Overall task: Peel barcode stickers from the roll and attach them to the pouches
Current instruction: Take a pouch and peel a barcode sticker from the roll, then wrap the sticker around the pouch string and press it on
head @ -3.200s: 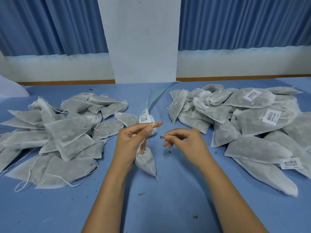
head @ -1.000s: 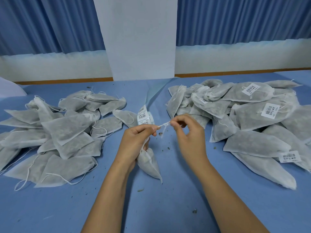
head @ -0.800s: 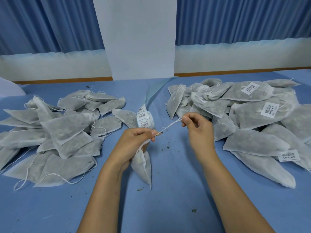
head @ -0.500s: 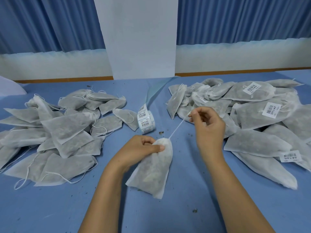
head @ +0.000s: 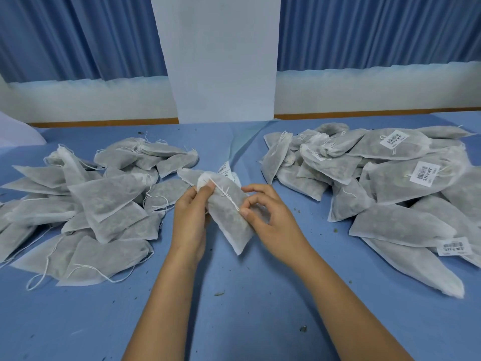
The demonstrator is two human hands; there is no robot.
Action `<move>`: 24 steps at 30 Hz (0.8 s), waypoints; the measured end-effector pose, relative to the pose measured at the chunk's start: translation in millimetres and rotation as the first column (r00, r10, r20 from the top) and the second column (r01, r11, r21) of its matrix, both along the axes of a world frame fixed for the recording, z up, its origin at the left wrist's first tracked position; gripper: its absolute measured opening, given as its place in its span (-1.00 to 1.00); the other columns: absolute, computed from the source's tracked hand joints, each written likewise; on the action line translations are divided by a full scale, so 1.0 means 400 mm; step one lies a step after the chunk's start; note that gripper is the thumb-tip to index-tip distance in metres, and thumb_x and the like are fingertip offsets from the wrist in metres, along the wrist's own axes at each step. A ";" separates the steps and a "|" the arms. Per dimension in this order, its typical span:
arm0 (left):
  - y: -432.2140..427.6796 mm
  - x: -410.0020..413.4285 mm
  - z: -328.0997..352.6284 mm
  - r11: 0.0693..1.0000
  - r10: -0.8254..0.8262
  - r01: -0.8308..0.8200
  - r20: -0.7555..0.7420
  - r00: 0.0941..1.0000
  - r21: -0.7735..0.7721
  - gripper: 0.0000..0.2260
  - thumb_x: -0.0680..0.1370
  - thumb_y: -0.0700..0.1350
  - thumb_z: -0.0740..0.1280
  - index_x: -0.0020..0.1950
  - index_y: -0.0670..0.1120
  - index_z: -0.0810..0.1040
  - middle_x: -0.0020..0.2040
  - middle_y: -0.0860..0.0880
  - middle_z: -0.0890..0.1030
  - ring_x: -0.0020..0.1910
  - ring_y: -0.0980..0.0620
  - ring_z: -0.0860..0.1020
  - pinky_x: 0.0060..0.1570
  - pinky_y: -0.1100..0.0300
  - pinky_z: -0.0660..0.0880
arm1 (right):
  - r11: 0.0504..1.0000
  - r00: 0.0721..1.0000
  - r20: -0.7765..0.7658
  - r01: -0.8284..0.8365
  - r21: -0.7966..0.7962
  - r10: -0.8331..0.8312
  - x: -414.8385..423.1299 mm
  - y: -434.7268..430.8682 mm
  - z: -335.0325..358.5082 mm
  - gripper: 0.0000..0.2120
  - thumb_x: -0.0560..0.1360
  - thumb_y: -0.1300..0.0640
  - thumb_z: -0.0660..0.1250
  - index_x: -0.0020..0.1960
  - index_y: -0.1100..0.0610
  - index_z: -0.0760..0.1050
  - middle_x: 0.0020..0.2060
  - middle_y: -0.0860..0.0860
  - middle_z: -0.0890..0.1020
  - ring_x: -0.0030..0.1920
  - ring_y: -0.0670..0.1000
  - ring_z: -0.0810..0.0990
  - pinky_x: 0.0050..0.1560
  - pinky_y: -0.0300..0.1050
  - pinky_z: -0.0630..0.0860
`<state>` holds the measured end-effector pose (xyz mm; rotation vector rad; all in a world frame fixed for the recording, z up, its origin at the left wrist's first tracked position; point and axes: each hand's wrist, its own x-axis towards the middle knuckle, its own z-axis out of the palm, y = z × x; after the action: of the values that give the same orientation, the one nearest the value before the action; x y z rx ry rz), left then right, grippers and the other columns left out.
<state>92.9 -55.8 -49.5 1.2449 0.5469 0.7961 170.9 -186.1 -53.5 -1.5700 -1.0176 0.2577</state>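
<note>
A white mesh pouch (head: pixel 229 217) with dark filling is lifted above the blue table, its tied drawstring lying across its face. My left hand (head: pixel 191 212) grips its gathered top end. My right hand (head: pixel 270 220) pinches the end of the string against the pouch's right side. The roll of barcode stickers (head: pixel 227 171) stands on the table just behind the pouch, mostly hidden by it. A heap of unlabelled pouches (head: pixel 86 204) lies at the left. Another heap of pouches (head: pixel 390 183), some bearing barcode stickers, lies at the right.
The blue table cloth (head: pixel 234 308) carries scattered dark crumbs. A white pillar (head: pixel 223 58) and blue curtains stand behind the table's far edge. A white object (head: pixel 15 131) shows at the far left.
My right hand let the taut string slacken and came back to the pouch. The pouch rose off the table and tilted, now covering most of the sticker roll.
</note>
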 end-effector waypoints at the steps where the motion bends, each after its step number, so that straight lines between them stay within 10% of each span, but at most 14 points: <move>1: -0.001 0.001 0.000 1.000 0.011 -0.011 0.013 1.000 -0.007 -0.88 0.58 -0.11 0.29 -0.12 -0.12 0.52 -0.30 0.00 0.49 -0.35 0.12 0.45 -0.36 0.28 0.38 | 1.000 0.999 -0.035 0.005 -0.002 -0.005 0.000 0.002 -0.001 -0.86 0.51 0.27 0.32 -0.19 0.08 0.52 0.15 -0.03 0.48 0.16 -0.14 0.49 0.25 -0.28 0.35; 8: -0.016 0.004 0.004 0.996 -0.079 0.071 0.169 0.982 0.049 -0.81 0.53 -0.15 0.35 0.04 0.07 0.41 -0.06 -0.03 0.56 -0.13 0.05 0.55 -0.12 0.16 0.52 | 0.974 0.972 -0.130 0.209 0.088 -0.196 0.018 0.004 0.006 -0.86 0.47 0.31 0.35 -0.22 0.13 0.53 0.06 0.00 0.52 0.01 -0.18 0.51 -0.01 -0.26 0.43; 12: -0.035 0.009 0.003 0.938 -0.186 0.177 0.000 0.983 0.299 -0.99 0.49 -0.11 0.39 -0.10 -0.01 0.60 -0.12 0.10 0.62 -0.12 0.15 0.54 -0.07 0.21 0.45 | 0.963 0.967 -0.038 0.256 0.081 -0.253 0.020 0.007 -0.004 -0.91 0.46 0.30 0.36 -0.19 0.16 0.57 0.06 -0.01 0.51 0.06 -0.14 0.51 0.08 -0.30 0.41; 18: 0.007 -0.008 0.007 0.909 0.196 -0.166 -0.039 0.980 0.381 -0.82 0.53 -0.24 0.36 -0.11 0.04 0.67 -0.16 0.20 0.67 -0.15 0.29 0.55 -0.11 0.44 0.44 | 0.979 0.984 0.008 0.176 0.099 -0.178 0.029 0.076 0.006 -0.89 0.45 0.28 0.38 -0.15 0.09 0.60 -0.02 -0.09 0.55 -0.06 -0.23 0.52 -0.02 -0.38 0.38; 24: 0.056 -0.034 0.008 0.772 0.558 -0.501 -0.039 0.829 0.392 -0.84 0.51 -0.24 0.37 -0.02 -0.01 0.67 0.05 -0.06 0.62 0.07 -0.16 0.56 0.17 -0.10 0.47 | 0.897 0.954 0.051 0.295 -0.330 -0.295 0.139 0.254 0.046 -0.68 0.50 -0.01 0.33 0.14 0.17 0.56 0.24 0.10 0.52 0.33 0.10 0.38 0.37 0.03 0.25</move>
<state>79.1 -33.5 -46.4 1.5278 0.9354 1.3371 226.4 -84.6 -35.0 -2.0092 -0.7447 0.2275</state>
